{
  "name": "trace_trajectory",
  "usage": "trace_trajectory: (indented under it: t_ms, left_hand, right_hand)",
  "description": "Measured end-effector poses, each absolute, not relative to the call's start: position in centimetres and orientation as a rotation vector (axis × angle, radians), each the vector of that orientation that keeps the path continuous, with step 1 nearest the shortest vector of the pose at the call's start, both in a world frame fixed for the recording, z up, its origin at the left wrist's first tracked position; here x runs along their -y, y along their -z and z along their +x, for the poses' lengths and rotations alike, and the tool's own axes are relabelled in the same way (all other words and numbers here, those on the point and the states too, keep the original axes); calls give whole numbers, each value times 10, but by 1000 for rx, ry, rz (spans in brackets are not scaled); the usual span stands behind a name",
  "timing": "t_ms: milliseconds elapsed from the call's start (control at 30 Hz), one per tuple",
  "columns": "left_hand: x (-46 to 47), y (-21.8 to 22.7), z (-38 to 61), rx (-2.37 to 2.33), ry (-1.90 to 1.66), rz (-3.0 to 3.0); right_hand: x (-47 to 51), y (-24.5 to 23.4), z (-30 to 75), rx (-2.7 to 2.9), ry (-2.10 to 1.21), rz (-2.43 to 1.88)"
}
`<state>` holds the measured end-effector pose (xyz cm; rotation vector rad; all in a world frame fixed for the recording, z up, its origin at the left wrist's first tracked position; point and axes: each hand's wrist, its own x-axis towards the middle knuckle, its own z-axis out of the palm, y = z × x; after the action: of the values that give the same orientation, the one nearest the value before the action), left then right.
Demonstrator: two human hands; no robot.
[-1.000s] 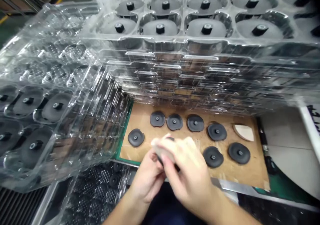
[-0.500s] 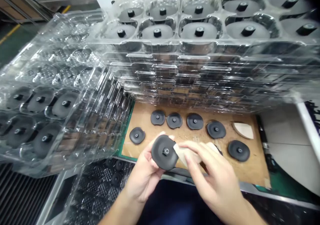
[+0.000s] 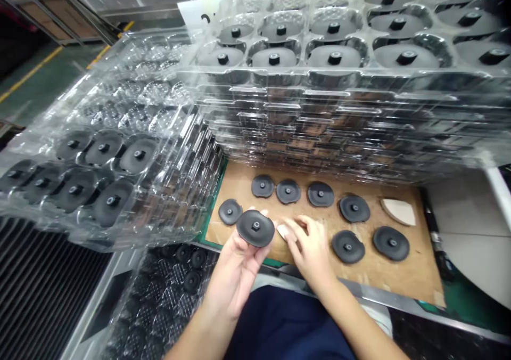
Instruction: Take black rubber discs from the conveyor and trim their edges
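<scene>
My left hand grips a black round disc by its edge from below. Its dished face, with a short post in the centre, is turned up towards me. Just right of the disc, apart from it, my right hand pinches a small off-white piece, mostly covered by the fingers. Several similar black discs lie post-up on the brown board, among them a disc at the left, a disc behind and a disc right of my right hand.
A cream wedge-shaped piece lies at the board's back right. Behind the board rises a tall stack of clear plastic trays holding discs. Another tray stack stands at the left. A lower tray with black parts sits front left.
My right hand has drawn the off-white piece away from the disc's edge. The disc in my left hand is tilted differently. The whole view has shifted, showing more of the left side.
</scene>
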<state>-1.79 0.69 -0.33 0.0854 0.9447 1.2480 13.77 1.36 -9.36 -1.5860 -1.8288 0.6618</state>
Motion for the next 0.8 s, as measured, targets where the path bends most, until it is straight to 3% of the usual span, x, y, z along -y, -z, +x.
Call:
trace_trajectory:
  t_ms: [233, 533, 800]
  left_hand:
    - [-6, 1, -16, -943, -1325, 73]
    - [-2, -3, -13, -915, -1374, 178]
    - [3, -12, -11, -907, -1347, 173]
  right_hand:
    - [-7, 100, 140, 1818, -571, -1534]
    - [-7, -12, 121, 1858, -615, -1143]
    - [-3, -21, 123, 1912, -580, -1089]
